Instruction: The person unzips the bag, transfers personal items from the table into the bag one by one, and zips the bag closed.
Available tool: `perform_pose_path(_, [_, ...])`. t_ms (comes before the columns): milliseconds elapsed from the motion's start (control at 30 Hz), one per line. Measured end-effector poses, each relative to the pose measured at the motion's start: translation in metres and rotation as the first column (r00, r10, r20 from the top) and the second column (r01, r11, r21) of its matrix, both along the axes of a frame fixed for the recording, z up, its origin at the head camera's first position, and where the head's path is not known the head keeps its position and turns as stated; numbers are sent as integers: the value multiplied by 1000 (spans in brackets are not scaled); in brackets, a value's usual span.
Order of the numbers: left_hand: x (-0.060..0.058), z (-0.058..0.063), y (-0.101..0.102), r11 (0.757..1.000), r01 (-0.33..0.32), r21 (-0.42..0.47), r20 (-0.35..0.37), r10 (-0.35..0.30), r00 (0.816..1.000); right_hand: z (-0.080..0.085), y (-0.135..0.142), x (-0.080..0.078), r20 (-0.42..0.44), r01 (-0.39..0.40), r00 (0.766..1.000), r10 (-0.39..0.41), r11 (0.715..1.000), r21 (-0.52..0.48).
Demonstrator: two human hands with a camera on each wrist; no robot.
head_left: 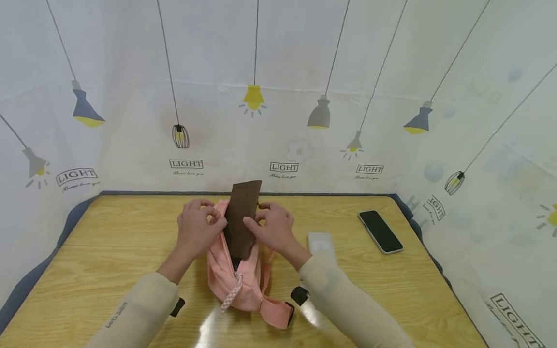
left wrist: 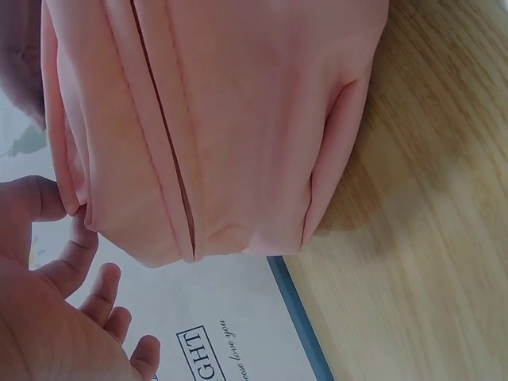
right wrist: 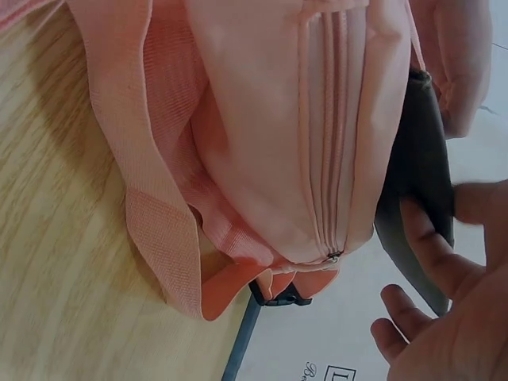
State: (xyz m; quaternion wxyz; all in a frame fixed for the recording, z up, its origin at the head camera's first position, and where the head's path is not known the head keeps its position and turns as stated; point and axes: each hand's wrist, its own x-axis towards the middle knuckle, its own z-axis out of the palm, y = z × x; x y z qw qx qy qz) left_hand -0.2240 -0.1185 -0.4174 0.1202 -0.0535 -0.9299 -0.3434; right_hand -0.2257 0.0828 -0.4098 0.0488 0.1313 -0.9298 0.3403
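A pink waist bag stands on the wooden table with its top zip undone and a braided pull hanging in front. My left hand pinches the left edge of the bag's opening between thumb and forefinger; the left wrist view shows that pinch on the pink fabric. A long dark brown wallet stands tilted in the opening, its upper part sticking out. My right hand holds the wallet by its right edge, thumb on the near face. The wallet's lower end is hidden inside the bag.
A smartphone lies at the right of the table. Nearer the bag is a flat white item, partly covered by the right sleeve. Black buckles and the pink strap lie around the bag. A lamp-printed cloth hangs behind the table.
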Motion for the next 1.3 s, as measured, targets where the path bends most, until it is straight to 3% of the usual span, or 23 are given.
perform_pose_path(300, [-1, 1, 0, 1000, 3, 1, -4, -3, 1000, -3, -8, -3, -33, -2, 999, 5, 996, 93])
perform_pose_path(567, [0, 2, 1, 1000, 5, -4, -7, -5, 1000, -3, -10, -6, -135, 75, 989, -65, 995, 66])
perform_pose_path(967, [0, 1, 1, 1000, -13, 6, 1, 13, 1000, 9, -12, 6, -34, -5, 999, 9, 992, 128])
perform_pose_path(1300, [-1, -3, 1, 1000, -28, 10, -10, 28, 1000, 9, -16, 14, 23, -54, 998, 51, 979, 198])
